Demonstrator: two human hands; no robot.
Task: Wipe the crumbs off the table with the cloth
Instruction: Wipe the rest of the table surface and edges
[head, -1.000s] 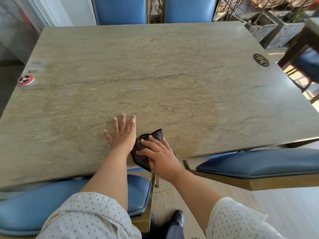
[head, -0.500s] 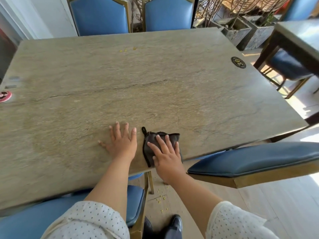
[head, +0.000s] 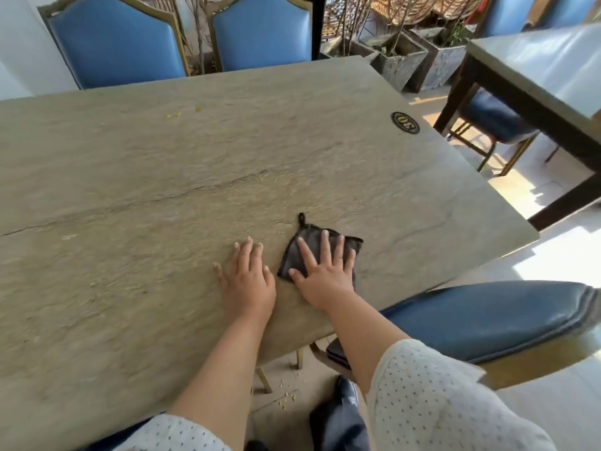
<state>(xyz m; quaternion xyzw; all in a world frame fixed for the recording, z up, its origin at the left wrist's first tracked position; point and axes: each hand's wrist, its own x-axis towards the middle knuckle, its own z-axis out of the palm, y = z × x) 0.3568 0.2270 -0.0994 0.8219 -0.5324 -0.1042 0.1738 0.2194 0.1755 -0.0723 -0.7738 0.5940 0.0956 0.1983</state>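
The right hand (head: 325,271) lies flat with fingers spread on the dark cloth (head: 353,244), pinning it to the table (head: 162,190) in the lower middle of the frame, near the table's close edge. Pressing with an open palm rather than pinching the fabric likely keeps the whole cloth in contact with the stone, so it can push crumbs along. The left hand (head: 247,281) rests just beside it, also open and flat on the bare surface, apparently bracing the body for a reach. A few yellow crumbs (head: 177,114) sit in the upper left of the frame, well apart from the cloth, so that far patch looks unwiped. More crumbs on the floor (head: 287,398) lie below the near edge, which suggests sweeping goes toward that side.
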